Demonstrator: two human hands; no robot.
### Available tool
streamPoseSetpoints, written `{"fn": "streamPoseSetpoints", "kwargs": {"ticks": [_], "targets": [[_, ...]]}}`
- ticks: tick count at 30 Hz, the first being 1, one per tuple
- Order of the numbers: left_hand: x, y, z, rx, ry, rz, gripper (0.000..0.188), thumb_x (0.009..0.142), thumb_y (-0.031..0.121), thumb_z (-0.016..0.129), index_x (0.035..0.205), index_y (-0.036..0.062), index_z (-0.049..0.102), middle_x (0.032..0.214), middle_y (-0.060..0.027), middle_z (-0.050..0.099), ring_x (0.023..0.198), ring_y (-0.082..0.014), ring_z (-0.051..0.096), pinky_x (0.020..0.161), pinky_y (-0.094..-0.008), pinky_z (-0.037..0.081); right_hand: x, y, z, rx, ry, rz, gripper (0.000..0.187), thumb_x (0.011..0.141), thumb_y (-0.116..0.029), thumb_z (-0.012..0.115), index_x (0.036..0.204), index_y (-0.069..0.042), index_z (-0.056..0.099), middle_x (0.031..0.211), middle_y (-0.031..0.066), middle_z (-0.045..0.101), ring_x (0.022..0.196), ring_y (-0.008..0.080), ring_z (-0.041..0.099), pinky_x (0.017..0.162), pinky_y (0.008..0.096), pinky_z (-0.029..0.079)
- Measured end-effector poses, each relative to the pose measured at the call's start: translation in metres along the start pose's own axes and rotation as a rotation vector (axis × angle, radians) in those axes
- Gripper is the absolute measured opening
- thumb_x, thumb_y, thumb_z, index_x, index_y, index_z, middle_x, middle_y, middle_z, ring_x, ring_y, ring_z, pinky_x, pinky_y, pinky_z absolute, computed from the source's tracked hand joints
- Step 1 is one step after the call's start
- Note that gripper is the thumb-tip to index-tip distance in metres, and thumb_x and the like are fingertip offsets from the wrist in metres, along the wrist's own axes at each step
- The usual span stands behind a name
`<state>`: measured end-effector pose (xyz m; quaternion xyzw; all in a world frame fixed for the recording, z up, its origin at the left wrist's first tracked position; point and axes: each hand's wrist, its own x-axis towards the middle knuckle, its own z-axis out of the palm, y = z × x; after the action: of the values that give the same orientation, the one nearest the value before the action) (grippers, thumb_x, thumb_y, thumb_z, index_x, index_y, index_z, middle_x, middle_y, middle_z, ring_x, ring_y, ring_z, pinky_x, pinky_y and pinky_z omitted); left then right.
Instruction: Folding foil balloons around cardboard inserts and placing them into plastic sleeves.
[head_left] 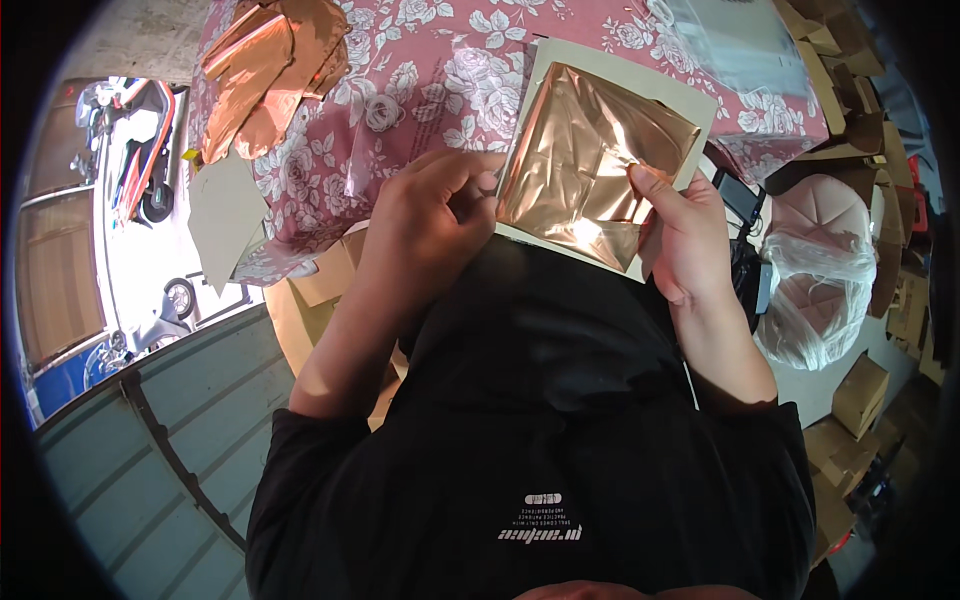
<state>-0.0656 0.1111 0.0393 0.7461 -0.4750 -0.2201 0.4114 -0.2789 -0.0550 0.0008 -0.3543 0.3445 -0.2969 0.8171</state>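
Note:
A crinkled, shiny copper-coloured foil sheet (580,150) lies over a cream card (680,95), tilted above my lap at the table's near edge. My right hand (690,235) grips the card's right side, its thumb pressed on top of the foil and its other fingers mostly hidden underneath. At the left edge, my left hand (435,215) is closed, thumb and forefinger pinched at the card's border. Whether those fingertips also catch the foil's edge, I cannot tell.
A pink floral cloth (400,90) covers the table. More copper foil sheets (270,75) pile at the far left, above pale card (225,215) overhanging the edge. Clear plastic (745,45) lies far right. A plastic-wrapped stool (815,270) and cardboard boxes (860,395) stand to the right.

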Motion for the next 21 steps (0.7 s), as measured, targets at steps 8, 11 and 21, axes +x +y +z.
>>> {"fn": "streamPoseSetpoints", "kwargs": {"ticks": [8, 11, 21], "targets": [[-0.002, -0.006, -0.001, 0.015, -0.015, 0.01, 0.033, 0.089, -0.002, 0.076, 0.122, -0.0008, 0.076, 0.1, -0.011, 0.074, 0.087, -0.0189, 0.073, 0.08, -0.0328, 0.059, -0.001, 0.005, 0.004, -0.092, 0.046, -0.044, 0.025, 0.105, -0.002, 0.072, 0.13, -0.003, 0.071, 0.116, 0.007, 0.079, 0.105, 0.0156, 0.072, 0.095, 0.0343, 0.058], [-0.003, -0.005, 0.0, 0.016, 0.04, 0.057, 0.031, 0.087, 0.0, 0.076, 0.118, -0.0003, 0.076, 0.095, -0.0145, 0.074, 0.082, -0.027, 0.074, 0.075, -0.0375, 0.059, -0.002, 0.007, 0.006, -0.073, 0.045, -0.07, 0.026, 0.105, -0.001, 0.072, 0.131, -0.003, 0.071, 0.119, 0.0078, 0.079, 0.108, 0.0158, 0.072, 0.1, 0.0347, 0.056], [-0.011, 0.0, 0.007, 0.403, 0.163, 0.305, 0.025, 0.092, 0.002, 0.075, 0.117, 0.002, 0.076, 0.101, -0.0161, 0.077, 0.092, -0.036, 0.075, 0.082, -0.0458, 0.061, -0.003, 0.015, 0.01, -0.064, 0.05, -0.116, 0.027, 0.105, 0.0, 0.072, 0.132, -0.002, 0.071, 0.121, 0.0087, 0.079, 0.111, 0.0161, 0.072, 0.101, 0.0348, 0.056]]}}
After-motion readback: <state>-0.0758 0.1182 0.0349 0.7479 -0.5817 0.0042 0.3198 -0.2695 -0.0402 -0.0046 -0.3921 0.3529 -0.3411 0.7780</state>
